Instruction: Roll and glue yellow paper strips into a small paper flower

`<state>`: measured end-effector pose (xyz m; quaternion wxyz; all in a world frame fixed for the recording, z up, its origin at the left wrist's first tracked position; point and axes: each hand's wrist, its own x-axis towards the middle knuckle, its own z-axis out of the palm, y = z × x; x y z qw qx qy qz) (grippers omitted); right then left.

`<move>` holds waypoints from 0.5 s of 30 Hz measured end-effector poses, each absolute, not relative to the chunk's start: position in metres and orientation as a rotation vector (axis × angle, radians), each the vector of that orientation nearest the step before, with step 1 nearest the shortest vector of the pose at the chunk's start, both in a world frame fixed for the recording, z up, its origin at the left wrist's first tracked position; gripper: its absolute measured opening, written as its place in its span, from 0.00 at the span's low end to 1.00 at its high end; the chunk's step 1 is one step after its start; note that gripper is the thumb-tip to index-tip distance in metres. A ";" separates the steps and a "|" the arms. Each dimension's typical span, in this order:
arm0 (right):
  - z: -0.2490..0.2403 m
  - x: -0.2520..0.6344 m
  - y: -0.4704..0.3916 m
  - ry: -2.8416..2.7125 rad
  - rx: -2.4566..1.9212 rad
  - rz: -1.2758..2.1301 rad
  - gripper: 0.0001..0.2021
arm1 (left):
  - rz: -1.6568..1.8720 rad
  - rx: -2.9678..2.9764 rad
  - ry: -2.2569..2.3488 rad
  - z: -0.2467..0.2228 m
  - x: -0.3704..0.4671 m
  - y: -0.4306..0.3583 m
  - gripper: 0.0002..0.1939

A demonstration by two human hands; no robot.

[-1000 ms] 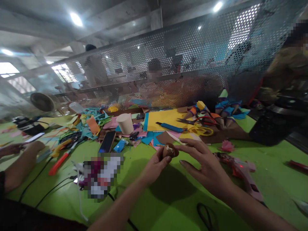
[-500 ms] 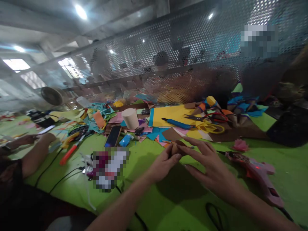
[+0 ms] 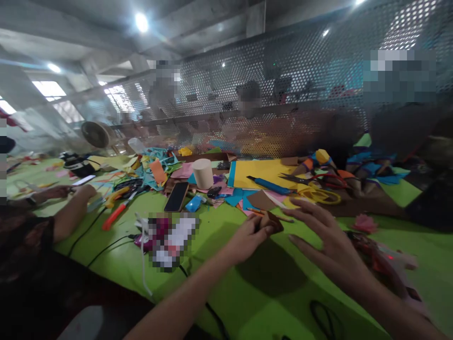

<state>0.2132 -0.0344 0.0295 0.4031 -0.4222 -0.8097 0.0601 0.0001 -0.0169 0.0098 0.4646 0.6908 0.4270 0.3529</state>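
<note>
Your left hand [image 3: 252, 238] grips the small brown piece [image 3: 273, 223], long axis unclear, while your nearby right hand [image 3: 320, 231] hangs open beside it, apart.

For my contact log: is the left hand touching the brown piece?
Touching: in the head view, the left hand holds the brown piece between thumb and fingers.
</note>
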 end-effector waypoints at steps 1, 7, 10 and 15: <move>0.031 0.216 -0.033 -1.991 -1.078 0.154 0.19 | 0.824 1.768 1.138 0.010 -0.001 -0.018 0.19; 0.032 0.219 -0.030 -1.953 -1.047 0.140 0.17 | 0.539 2.101 1.619 0.016 -0.008 -0.031 0.18; 0.034 0.216 -0.033 -1.973 -1.023 0.095 0.17 | 0.515 2.304 1.672 0.042 -0.007 -0.032 0.17; 0.038 0.217 -0.032 -1.960 -1.006 0.020 0.17 | 0.795 1.966 1.140 0.067 -0.021 -0.091 0.15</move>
